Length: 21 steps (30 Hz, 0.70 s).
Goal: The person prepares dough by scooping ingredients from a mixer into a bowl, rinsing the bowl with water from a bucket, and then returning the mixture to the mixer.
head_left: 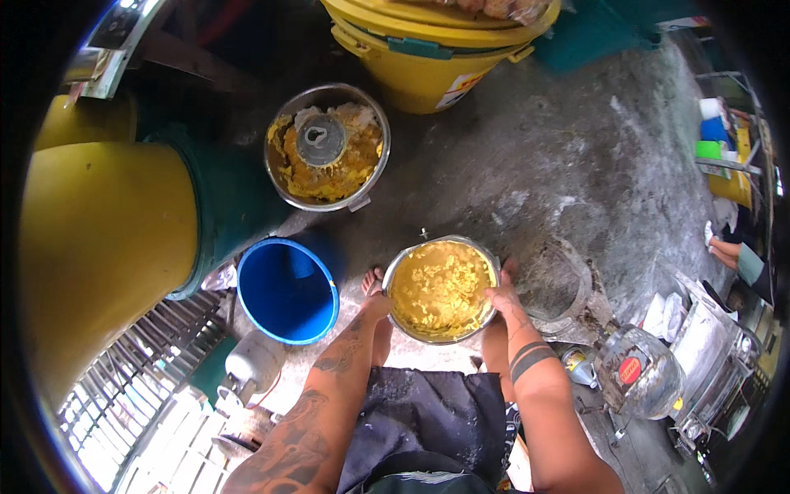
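Note:
Between my two hands is a round metal bowl (448,240), held in front of my dark, white-dusted apron (428,412). Crumbly bright yellow mixture (444,288) covers its inside. My left hand (378,305) grips the bowl's left side, with its fingers mostly hidden by the rim. On the right side, my right hand (504,292) is closed on the rim, thumb towards the mixture. Ahead and to the left sits a second metal bowl (309,204) with yellow and whitish mixture, and a round grey metal piece (319,140) in its middle.
An open blue bucket (288,300) stands left of my left hand. Yellow tubs (428,70) and a big yellow drum (107,230) stand farther off. A round, worn basin-like thing (555,284) and a grimy machine (638,370) lie right; another person's arm or leg (724,249) shows beyond.

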Each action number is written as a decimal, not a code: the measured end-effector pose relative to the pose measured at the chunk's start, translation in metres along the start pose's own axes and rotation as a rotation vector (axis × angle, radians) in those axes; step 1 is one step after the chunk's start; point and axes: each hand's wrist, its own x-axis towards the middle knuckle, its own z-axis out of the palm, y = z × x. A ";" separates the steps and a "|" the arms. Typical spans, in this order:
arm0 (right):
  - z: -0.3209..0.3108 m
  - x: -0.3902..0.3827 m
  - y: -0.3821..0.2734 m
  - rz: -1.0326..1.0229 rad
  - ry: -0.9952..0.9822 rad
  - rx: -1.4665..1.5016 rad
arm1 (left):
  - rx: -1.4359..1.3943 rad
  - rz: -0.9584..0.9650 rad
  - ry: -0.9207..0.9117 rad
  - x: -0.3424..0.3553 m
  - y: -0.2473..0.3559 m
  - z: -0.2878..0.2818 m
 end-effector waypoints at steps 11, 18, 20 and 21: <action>-0.083 0.044 0.014 -0.075 -0.264 -0.059 | -0.621 -0.569 -0.467 -0.016 0.123 -0.064; -0.136 0.099 -0.016 -0.383 -0.037 -0.218 | -0.450 -0.502 -0.386 0.047 0.188 -0.127; -0.158 0.111 -0.021 -0.418 0.164 -0.351 | -0.479 -0.456 -0.357 0.070 0.208 -0.126; -0.179 0.112 -0.043 -0.282 0.013 -0.100 | -0.507 -0.427 -0.312 0.085 0.218 -0.130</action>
